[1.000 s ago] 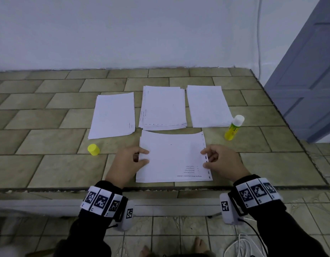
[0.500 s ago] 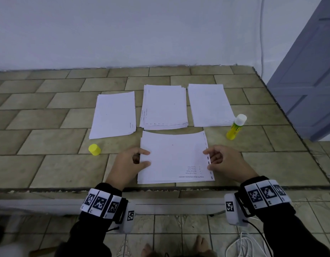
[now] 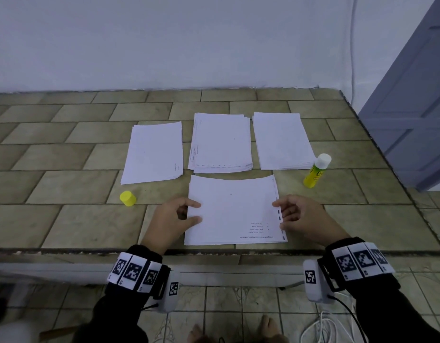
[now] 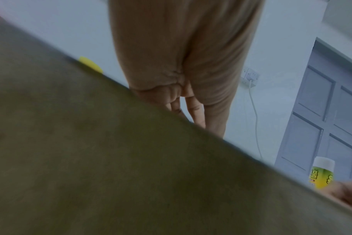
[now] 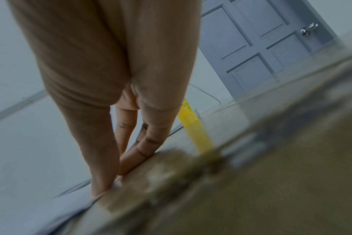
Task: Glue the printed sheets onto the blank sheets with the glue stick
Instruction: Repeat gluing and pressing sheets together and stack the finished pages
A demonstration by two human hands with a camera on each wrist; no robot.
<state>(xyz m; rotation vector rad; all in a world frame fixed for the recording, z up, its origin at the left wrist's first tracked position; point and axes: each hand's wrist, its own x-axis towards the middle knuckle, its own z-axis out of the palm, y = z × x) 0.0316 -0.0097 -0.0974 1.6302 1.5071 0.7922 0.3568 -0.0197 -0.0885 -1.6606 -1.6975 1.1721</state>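
Tiled floor underfoot, pale, with a white cable coiled at lower right; above it, the front edge of an olive-brown tiled desk (image 3: 65, 219).

Nearest on the desk: a white printed sheet lying landscape (image 3: 235, 211), upside-down text lines along its near right corner, black marks down its right edge, far edge slightly bowed. Held at both short sides. Left hand (image 3: 173, 222) at the left edge, thumb and forefinger lying on top of the paper, other fingers curled beside it; pinching or only pressing, cannot tell. Right hand (image 3: 299, 219) at the right edge, fingers (image 5: 145, 143) bent and close together, tips on the margin of the sheet; from the right wrist view, thumb and fingertips down against paper at the desk surface. Black sleeves and marker-patterned wristbands on both wrists.

Left of the sheet, apart from it: a small yellow plastic cap (image 3: 127, 198), standing alone.

Right and a little farther: a yellow glue stick with exposed white tip (image 3: 316, 170), upright, uncapped, just beside the near right corner of a stack of blank white sheets (image 3: 282, 141).

Farther row, left to right: a thin white pile with faint print at its near right corner (image 3: 153, 152), a thicker stack of printed sheets (image 3: 221, 142) with marks along the left and near edges, then the blank stack.

Beyond: a white wall and, at right, a grey-blue panelled door (image 3: 416, 107).
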